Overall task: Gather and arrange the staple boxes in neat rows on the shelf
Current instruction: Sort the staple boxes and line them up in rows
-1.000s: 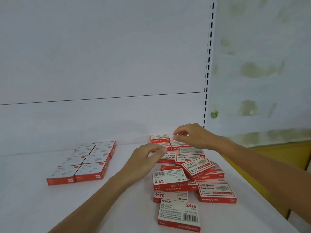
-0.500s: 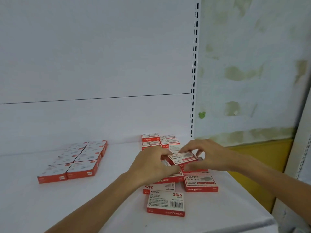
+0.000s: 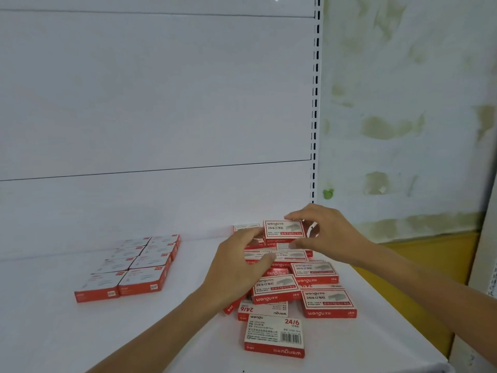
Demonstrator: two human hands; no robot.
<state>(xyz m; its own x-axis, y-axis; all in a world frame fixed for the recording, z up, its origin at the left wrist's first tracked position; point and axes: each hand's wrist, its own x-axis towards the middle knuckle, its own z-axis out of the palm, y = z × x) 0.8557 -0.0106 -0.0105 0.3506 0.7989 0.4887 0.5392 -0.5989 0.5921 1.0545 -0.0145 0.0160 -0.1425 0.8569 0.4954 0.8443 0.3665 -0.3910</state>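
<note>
The right hand (image 3: 330,235) is holding 1 flat red-and-white cardboard staple box (image 3: 285,229), fingers curling over its far long edge and the thumb pressing its near long edge. This held box is hanging above the back of the pile, toward 12 o'clock on the white metal shelf (image 3: 188,332). It is tipping its printed face toward the camera, with the lettering reading upright and the long axis running from 9 to 3 o'clock.

The left hand (image 3: 236,270) is hovering loosely spread over the loose pile of matching staple boxes (image 3: 295,286), its fingertips reaching toward the held box's 9 o'clock end. Whether it is gripping anything cannot be told.

The pile's boxes are lying flat, overlapping and pointing different ways. At the pile's 6 o'clock edge, the barcode-side box (image 3: 274,335) is lying with its long axis running nearly 9 to 3 o'clock.

Well apart at 9 o'clock, a neat block of 8 boxes (image 3: 134,267) is sitting in 2 columns of 4, edges touching, the columns running toward 1 o'clock.

A white slotted upright (image 3: 315,103) is rising at 12 o'clock beside a stained wall (image 3: 403,117).
</note>
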